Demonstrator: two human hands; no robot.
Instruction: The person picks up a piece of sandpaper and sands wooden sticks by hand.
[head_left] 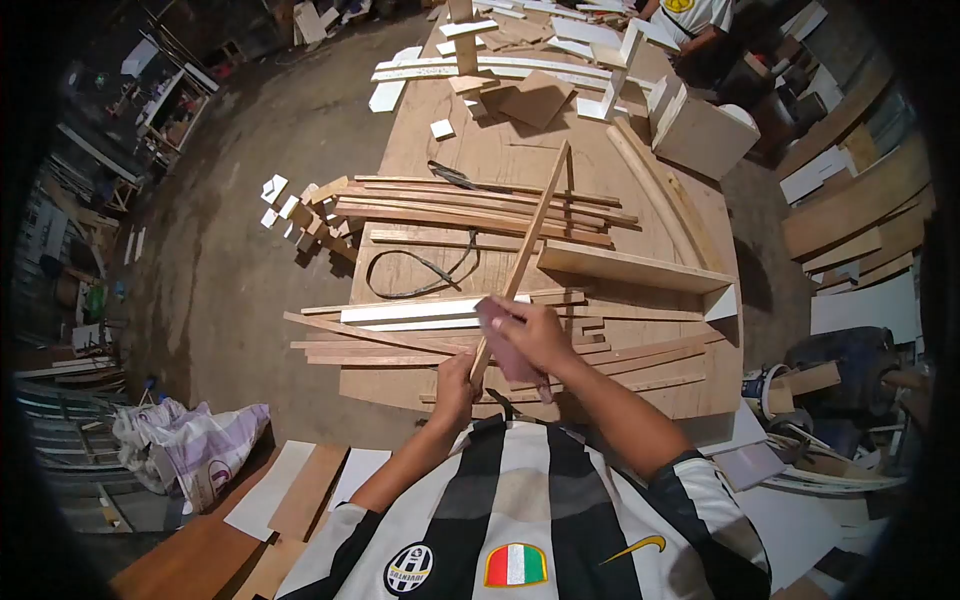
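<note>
A long thin wooden strip (541, 215) slants up and away from my body over the table. Near its lower end my left hand (456, 388) is closed around it. My right hand (538, 335) grips a reddish-brown sheet of sandpaper (512, 352), which lies against the strip just above my left hand; part of the sheet hangs down under the palm. Beneath both hands lie several loose wooden strips (390, 352) and a white strip (400, 312). Beyond them is a looped dark strap (378, 285) beside a bundle of strips (470, 210).
The plywood table (420, 150) carries a board frame (630, 268) on the right, a wooden box (705, 135) and a flat square board (537, 98) farther back. Stacked wood blocks (310, 225) stand off its left edge. Another person (690, 18) is at the far end.
</note>
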